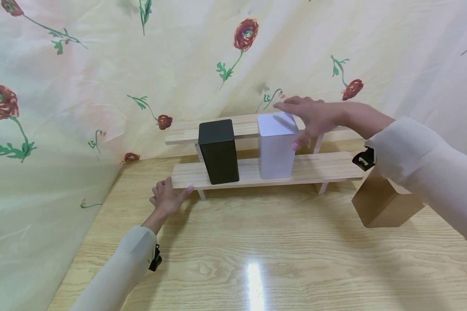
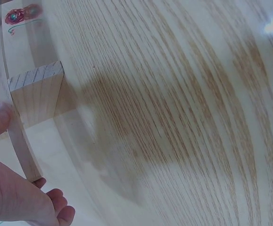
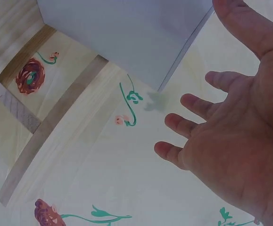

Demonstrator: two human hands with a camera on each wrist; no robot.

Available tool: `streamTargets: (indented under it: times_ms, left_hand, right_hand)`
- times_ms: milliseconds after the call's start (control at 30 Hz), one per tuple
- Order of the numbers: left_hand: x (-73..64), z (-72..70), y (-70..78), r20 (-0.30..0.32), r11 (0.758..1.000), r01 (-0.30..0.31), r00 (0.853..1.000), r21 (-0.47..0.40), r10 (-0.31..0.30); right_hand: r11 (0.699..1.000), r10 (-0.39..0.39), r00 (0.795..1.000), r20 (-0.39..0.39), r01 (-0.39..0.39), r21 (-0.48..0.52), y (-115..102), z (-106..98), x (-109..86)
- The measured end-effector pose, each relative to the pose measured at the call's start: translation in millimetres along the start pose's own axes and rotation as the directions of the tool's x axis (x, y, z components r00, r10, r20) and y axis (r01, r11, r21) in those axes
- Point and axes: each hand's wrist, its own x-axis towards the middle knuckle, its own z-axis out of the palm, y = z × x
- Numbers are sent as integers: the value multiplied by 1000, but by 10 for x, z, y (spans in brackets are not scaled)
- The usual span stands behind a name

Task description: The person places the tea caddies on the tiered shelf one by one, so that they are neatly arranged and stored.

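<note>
A two-tier wooden shelf point(image 1: 327, 166) stands against the back of the table. Its lower board is gripped at the left end by my left hand point(image 1: 166, 198), thumb on the front edge and fingers around the end, as the left wrist view point(image 2: 18, 197) also shows. On that lower board a black box point(image 1: 219, 153) stands upright, and to its right a white box point(image 1: 277, 147). My right hand point(image 1: 309, 114) is spread beside the white box's top right edge. In the right wrist view its fingers are apart, with the thumb close to the white box point(image 3: 131, 37).
A brown cardboard box point(image 1: 389, 203) sits on the wood-grain table point(image 1: 233, 242) to the right of the shelf, partly behind my right sleeve. Flower-patterned cloth point(image 1: 194, 56) hangs behind the shelf and along the left side.
</note>
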Motion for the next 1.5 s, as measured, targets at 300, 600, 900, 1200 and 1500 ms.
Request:
streamTargets:
  times_ms: [300,600,900,1200,1500]
  left_hand:
    - [25,8,6,-13,1000,-7,1000,7,7]
    - [23,22,-20,-7,1000,0,1000,2,0]
    - [23,31,-17,-12,1000,-15,1000,-1,15]
    - [30,46,-14,-26,1000,-24,999,10,24]
    - [39,46,-17,-28,1000,-19,999,19,20]
  right_hand:
    - [1000,-4,997,-79,5,4,124,146,-249]
    - [1000,0,990,-144,4,25,256,280,-507]
    - [997,48,983,-179,-38,60,396,442,-770]
    - [997,69,976,-205,-59,53,518,577,-949]
    - [995,103,975,-196,-99,29,650,660,-1100]
